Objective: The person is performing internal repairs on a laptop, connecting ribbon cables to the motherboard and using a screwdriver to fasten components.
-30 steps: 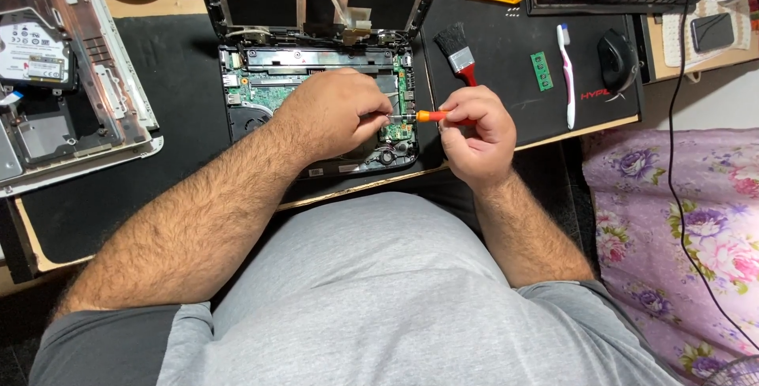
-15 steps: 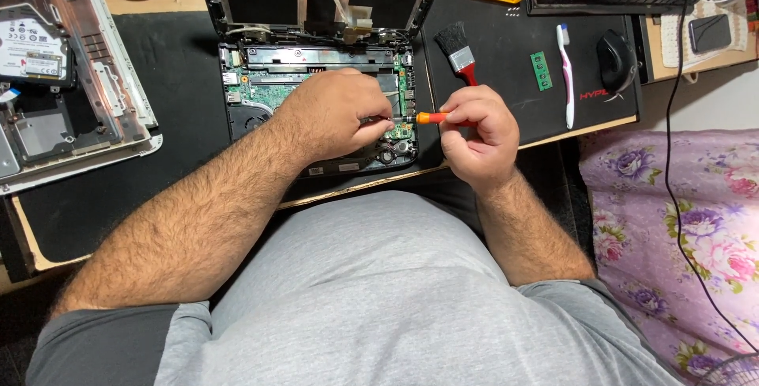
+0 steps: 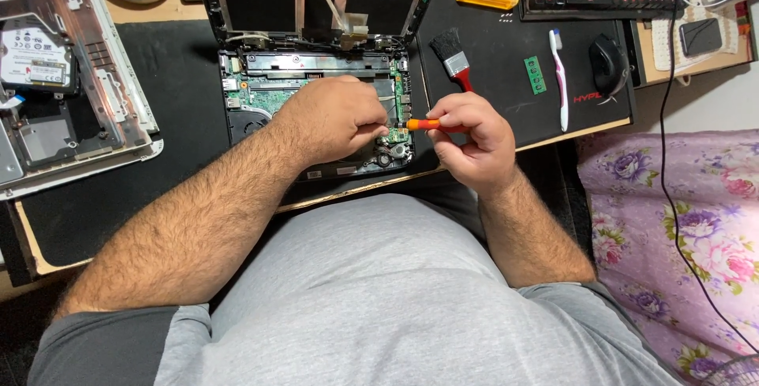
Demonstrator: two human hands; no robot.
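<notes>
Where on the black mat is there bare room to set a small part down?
Free: the mat between the opened laptop and the grey case shell, and its front-left corner. A smaller patch lies between brush and green module. Crowded: the board under the left hand and right hand with the screwdriver.

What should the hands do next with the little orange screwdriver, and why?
Probably keep the tip seated and turn gently. The right hand grips the orange screwdriver, which points at the opened laptop's green board, while the left hand rests on the board beside it, steadying things.
</notes>
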